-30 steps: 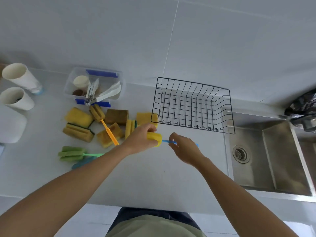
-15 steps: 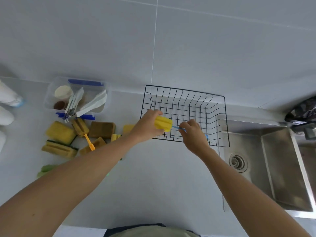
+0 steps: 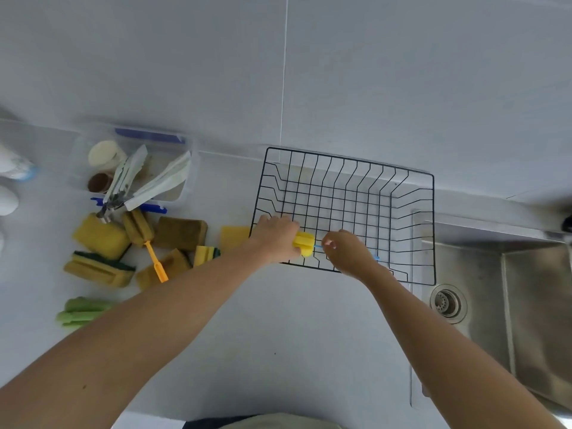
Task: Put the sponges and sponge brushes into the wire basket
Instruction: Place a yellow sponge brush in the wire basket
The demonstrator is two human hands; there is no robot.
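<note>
A black wire basket (image 3: pixel 411 193) stands on the white counter against the wall. Inside its near left corner, my left hand (image 3: pixel 275 239) grips the yellow foam head of a sponge brush (image 3: pixel 305 243). My right hand (image 3: pixel 349 252) pinches the brush's thin blue handle, whose tip shows beyond my hand. Left of the basket lie several yellow and brown sponges (image 3: pixel 102 235), a brown sponge brush with an orange handle (image 3: pixel 154 261) and a green sponge brush (image 3: pixel 80 311), partly hidden by my left forearm.
A clear plastic container (image 3: pixel 185 168) with blue clips holds small jars and wrapped utensils at the back left. White cups (image 3: pixel 12 171) stand at the far left edge. A steel sink (image 3: pixel 495 305) with a drain lies right of the basket.
Both hands carried the yellow sponge brush from the counter in front of the basket up over its front rim and down inside it. The view shifted right and closer.
</note>
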